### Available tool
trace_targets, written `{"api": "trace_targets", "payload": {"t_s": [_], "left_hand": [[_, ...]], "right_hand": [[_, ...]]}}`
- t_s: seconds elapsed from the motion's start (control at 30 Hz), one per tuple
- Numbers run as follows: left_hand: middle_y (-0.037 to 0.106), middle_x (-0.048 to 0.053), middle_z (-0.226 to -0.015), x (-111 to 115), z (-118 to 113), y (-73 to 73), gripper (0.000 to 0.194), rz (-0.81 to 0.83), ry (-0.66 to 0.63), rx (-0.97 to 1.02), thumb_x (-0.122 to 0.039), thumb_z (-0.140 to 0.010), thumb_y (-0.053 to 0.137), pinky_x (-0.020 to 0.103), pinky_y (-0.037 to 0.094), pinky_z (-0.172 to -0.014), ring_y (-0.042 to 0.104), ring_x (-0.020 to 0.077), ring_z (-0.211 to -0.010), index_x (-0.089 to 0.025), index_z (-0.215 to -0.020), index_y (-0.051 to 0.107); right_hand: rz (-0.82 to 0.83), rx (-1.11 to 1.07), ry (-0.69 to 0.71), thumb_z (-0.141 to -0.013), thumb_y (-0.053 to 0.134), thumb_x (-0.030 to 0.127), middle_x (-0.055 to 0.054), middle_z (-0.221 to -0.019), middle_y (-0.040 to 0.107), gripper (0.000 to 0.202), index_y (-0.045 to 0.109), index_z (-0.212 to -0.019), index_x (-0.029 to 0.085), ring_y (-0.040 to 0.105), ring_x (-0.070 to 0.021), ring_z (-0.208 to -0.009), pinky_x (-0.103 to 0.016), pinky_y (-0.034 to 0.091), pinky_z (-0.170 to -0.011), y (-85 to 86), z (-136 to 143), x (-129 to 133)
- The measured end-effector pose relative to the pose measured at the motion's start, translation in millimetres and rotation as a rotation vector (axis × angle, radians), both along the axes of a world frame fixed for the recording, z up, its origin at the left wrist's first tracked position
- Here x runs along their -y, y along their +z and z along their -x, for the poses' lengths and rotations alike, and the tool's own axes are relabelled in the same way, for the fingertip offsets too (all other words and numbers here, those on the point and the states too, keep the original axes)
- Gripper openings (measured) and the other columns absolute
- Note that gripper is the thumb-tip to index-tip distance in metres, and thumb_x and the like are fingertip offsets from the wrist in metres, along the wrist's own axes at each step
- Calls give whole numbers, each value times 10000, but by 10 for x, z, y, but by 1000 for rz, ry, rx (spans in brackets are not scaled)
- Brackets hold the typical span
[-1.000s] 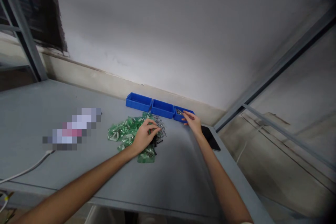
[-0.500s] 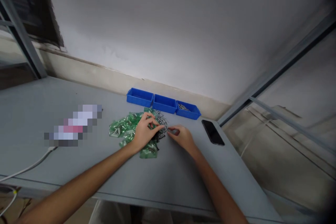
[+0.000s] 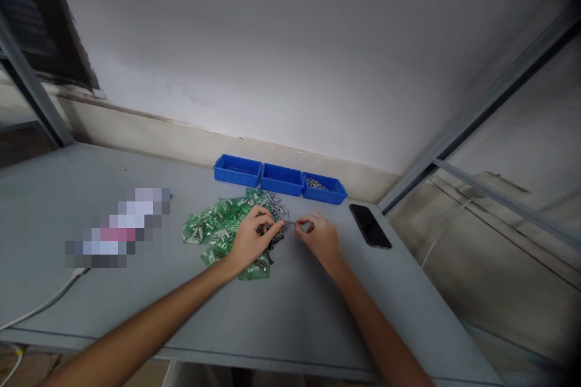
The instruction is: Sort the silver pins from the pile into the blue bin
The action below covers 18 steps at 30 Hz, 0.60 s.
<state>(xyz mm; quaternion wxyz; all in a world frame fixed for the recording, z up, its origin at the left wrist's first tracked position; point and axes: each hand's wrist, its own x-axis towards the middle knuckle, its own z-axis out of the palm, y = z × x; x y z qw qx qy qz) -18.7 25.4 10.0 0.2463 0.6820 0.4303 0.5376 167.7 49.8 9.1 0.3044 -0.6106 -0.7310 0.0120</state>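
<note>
My right hand point(image 3: 321, 239) pinches a thin metal screw point(image 3: 291, 222) between thumb and fingertips, just right of the heap. The screw points left toward my left hand point(image 3: 252, 238), whose thumb and fingers curl together over the pile. What those left fingers hold, if anything, is too small to tell. Loose silver screws point(image 3: 278, 205) lie heaped beyond and between both hands, with some darker ones near my left thumb. Beneath and beside my left hand are several green-tinted plastic bags point(image 3: 213, 224) of small hardware.
Three blue bins stand in a row by the wall: a left bin point(image 3: 236, 178), a middle bin point(image 3: 281, 186) and a right bin point(image 3: 324, 195) with screws inside. A black phone point(image 3: 370, 226) lies at right. A blurred-out object point(image 3: 120, 227) with a white cable point(image 3: 49, 302) is at left.
My right hand has shifted slightly right, away from the heap, with the screw now showing at its fingertips. My left thumb has dropped slightly. The camera view has tilted a little.
</note>
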Motion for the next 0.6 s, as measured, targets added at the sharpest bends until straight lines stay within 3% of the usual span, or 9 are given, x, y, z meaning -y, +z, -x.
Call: {"api": "trace_targets", "payload": {"t_s": [0.1,0.23,0.43,0.6], "left_hand": [[530,20,-833,7,-5,-3,143,3,13,4,-317,-799,591,242,437,-582,503,103,-615,-178,-783,623],[547,11,-843,-3,0,-1,246,35,6,11,-314,-779,618,238,443,-577,492,97,-587,-207,-999,594],[542,20,-870,7,6,30,154,91,-147,30,-306,-706,697,227,430,-554,475,70,-557,-187,-802,681],[548,27,-886,41,-5,69,89,109,-158,78,-253,-703,696,216,422,-527,490,71,-571,-179,-751,686]], "right_hand": [[7,-230,15,-710,581,336,-40,-740,664,161,657,-710,193,560,-142,-549,-272,429,-591,107,25,34],[226,-590,16,-692,582,376,-13,-532,591,231,645,-747,161,533,-143,-473,-248,394,-474,176,78,95],[377,-805,136,-680,586,424,18,-479,531,271,619,-722,158,435,-98,-418,-219,332,-419,173,154,156],[379,-827,179,-684,593,464,29,-474,517,304,615,-743,166,424,-92,-413,-213,322,-415,170,165,167]]}}
